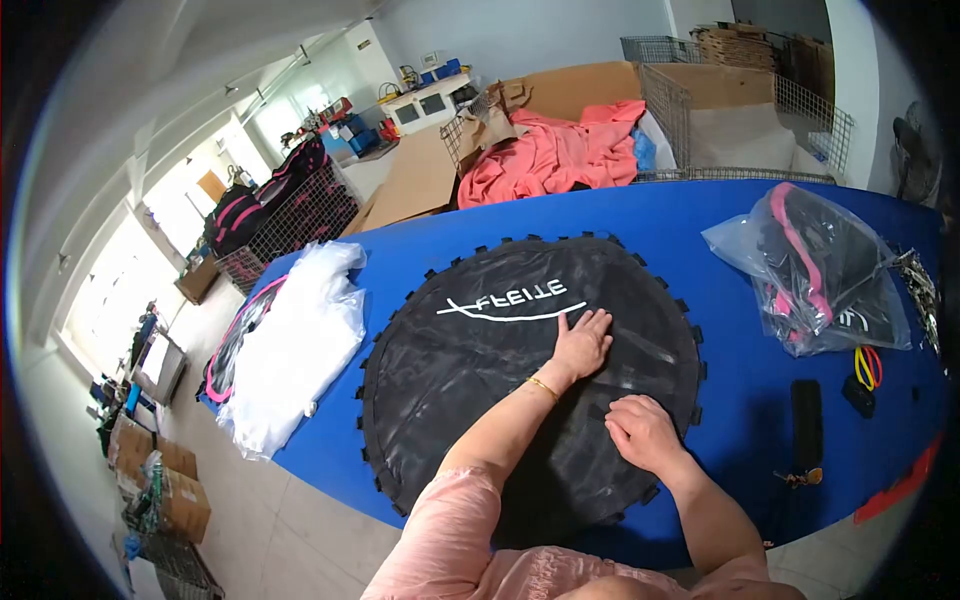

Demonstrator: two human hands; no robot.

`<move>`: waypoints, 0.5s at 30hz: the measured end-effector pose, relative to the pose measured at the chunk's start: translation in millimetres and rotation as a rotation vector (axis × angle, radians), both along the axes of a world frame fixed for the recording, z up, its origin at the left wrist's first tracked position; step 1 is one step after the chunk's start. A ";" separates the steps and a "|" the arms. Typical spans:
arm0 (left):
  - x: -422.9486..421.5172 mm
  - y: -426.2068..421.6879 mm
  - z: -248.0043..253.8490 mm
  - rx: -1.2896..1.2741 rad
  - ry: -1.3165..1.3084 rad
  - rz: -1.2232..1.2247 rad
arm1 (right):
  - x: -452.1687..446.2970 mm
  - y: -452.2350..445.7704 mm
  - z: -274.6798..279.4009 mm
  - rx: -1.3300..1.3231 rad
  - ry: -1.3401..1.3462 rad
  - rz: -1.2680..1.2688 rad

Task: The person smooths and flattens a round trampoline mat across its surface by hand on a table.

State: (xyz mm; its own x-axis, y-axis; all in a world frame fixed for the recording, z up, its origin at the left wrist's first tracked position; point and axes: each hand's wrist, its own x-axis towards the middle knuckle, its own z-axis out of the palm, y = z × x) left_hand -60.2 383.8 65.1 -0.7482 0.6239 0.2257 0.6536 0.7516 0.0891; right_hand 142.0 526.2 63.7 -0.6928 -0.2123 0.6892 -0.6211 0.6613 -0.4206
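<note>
A round black trampoline mat (470, 400) with small tabs along its rim lies spread on the blue table. White lettering and a curved white line mark its upper part. My left hand (583, 345) rests flat on the mat just below the lettering, fingers stretched out. Closer to the mat's right edge, my right hand (643, 432) is on the mat with its fingers bent and drawn together. A small dark piece shows at its fingertips; what it is I cannot make out against the black fabric.
Clear plastic bags (300, 340) lie at the table's left over a pink-edged black item. On the right are a bagged black-and-pink item (825, 270), a black strip (806, 425) and yellow and red loops (868, 368). Behind stands a wire cage with coral cloth (560, 150).
</note>
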 end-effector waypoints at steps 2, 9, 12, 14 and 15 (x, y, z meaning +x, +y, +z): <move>-9.6 -4.2 -2.0 0.026 -0.043 0.024 | -1.2 -0.9 -0.4 0.016 -0.012 -0.023; -18.0 14.8 -1.1 -0.004 -0.048 0.107 | -1.1 -0.2 3.0 0.004 -0.039 -0.003; -11.4 6.0 1.6 -0.044 -0.033 0.100 | -1.4 -0.4 -0.8 -0.011 -0.039 -0.017; -7.5 -7.0 6.5 -0.049 -0.040 0.124 | -1.2 -0.1 -0.7 0.002 -0.018 -0.029; -5.9 -13.0 7.6 -0.054 -0.051 0.135 | -0.2 0.0 0.6 -0.001 -0.013 -0.023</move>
State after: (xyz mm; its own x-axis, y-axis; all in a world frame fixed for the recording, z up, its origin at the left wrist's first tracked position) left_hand -66.1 370.8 72.6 -0.8357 0.5272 0.1541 0.5421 0.8368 0.0767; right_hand 141.7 526.1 64.3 -0.7067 -0.1953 0.6800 -0.6000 0.6748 -0.4297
